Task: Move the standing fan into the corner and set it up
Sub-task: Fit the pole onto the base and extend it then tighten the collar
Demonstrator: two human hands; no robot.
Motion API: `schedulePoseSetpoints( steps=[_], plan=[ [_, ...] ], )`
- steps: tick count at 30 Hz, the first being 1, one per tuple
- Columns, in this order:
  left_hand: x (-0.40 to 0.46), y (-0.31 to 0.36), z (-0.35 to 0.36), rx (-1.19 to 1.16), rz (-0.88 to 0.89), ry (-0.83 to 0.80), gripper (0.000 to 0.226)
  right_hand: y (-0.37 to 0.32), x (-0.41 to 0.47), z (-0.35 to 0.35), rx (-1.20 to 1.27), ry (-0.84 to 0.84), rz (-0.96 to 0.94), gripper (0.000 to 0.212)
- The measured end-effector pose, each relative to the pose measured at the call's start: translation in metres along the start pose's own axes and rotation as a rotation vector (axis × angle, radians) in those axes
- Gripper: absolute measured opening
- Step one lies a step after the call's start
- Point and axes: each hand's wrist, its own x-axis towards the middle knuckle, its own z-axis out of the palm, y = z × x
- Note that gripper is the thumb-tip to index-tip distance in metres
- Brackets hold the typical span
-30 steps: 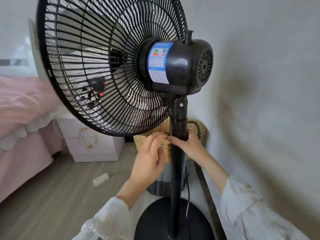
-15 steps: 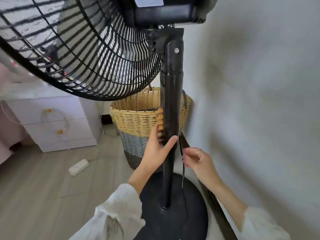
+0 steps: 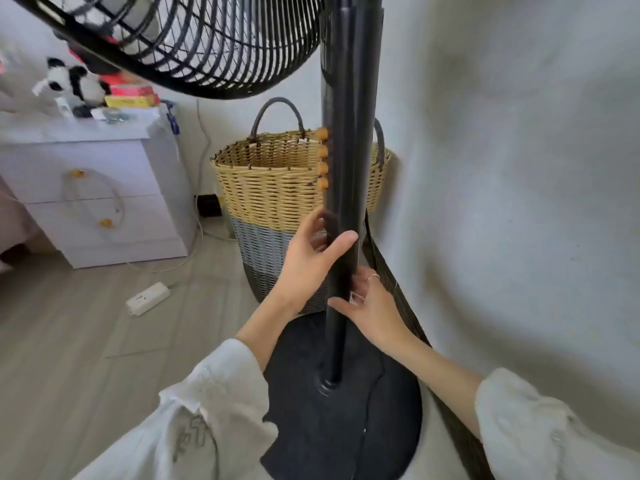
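We find the fan pole [image 3: 349, 168] hemmed in: the wall [image 3: 519, 168] runs close on its right, the woven basket [image 3: 273, 188] stands just behind it, and the grille [image 3: 194, 39] overhangs from above left. To our left the floor [image 3: 69, 323] lies open, broken only by a power strip [image 3: 148, 298] and the white cabinet [image 3: 97, 202] farther back.

Person's arms and hands, head view.
Both forearms emerge from loose white sleeves [image 3: 214, 403] with gathered cuffs; the left sleeve bears faint grey stitched markings. A thin ring [image 3: 373, 277] encircles one finger of the right hand [image 3: 375, 308].
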Motion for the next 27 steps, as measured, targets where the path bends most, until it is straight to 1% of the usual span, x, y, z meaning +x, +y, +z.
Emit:
schedulePoseSetpoints(
  steps=[1, 2, 4, 6, 8, 10, 12, 14, 16, 19, 21, 23, 25, 27],
  plan=[
    [0.002, -0.003, 0.0, 0.009, -0.029, -0.026, 0.047, 0.003, 0.004, 0.002, 0.002, -0.017, 0.006, 0.059],
    [0.005, -0.006, 0.0, 0.037, -0.043, -0.06, 0.044, 0.008, 0.008, 0.004, 0.007, -0.029, 0.019, 0.06],
    [0.012, -0.011, 0.0, 0.141, -0.069, -0.126, 0.042, 0.017, 0.015, 0.011, 0.034, -0.042, 0.039, 0.049],
    [0.015, -0.017, 0.0, 0.191, -0.113, -0.173, 0.04, 0.025, 0.022, 0.019, 0.14, -0.058, 0.054, 0.031],
    [0.018, -0.02, 0.001, 0.138, -0.169, -0.207, 0.038, 0.032, 0.029, 0.023, 0.243, -0.074, 0.074, 0.02],
    [0.02, -0.021, 0.004, 0.105, -0.183, -0.215, 0.035, 0.038, 0.034, 0.024, 0.252, -0.101, 0.1, 0.018],
    [0.021, -0.023, 0.007, 0.091, -0.148, -0.198, 0.027, 0.043, 0.038, 0.026, 0.229, -0.124, 0.113, 0.018],
    [0.022, -0.027, 0.011, 0.064, -0.126, -0.166, 0.018, 0.046, 0.041, 0.028, 0.229, -0.116, 0.108, 0.018],
    [0.022, -0.032, 0.016, 0.075, -0.102, -0.106, 0.013, 0.05, 0.042, 0.033, 0.24, -0.058, 0.075, 0.016],
    [0.021, -0.036, 0.024, 0.124, -0.051, 0.022, 0.021, 0.053, 0.042, 0.04, 0.234, 0.033, 0.008, 0.017],
    [0.019, -0.038, 0.031, 0.124, -0.016, 0.105, 0.025, 0.054, 0.04, 0.043, 0.213, 0.061, -0.025, 0.017],
    [0.016, -0.04, 0.038, 0.128, 0.009, 0.202, 0.027, 0.052, 0.038, 0.043, 0.22, 0.067, -0.05, 0.011],
    [0.015, -0.042, 0.045, 0.141, 0.013, 0.311, 0.031, 0.049, 0.036, 0.042, 0.262, 0.054, -0.057, 0.021],
    [0.014, -0.043, 0.051, 0.135, 0.016, 0.401, 0.034, 0.048, 0.035, 0.041, 0.226, 0.063, -0.047, 0.032]
  ],
)
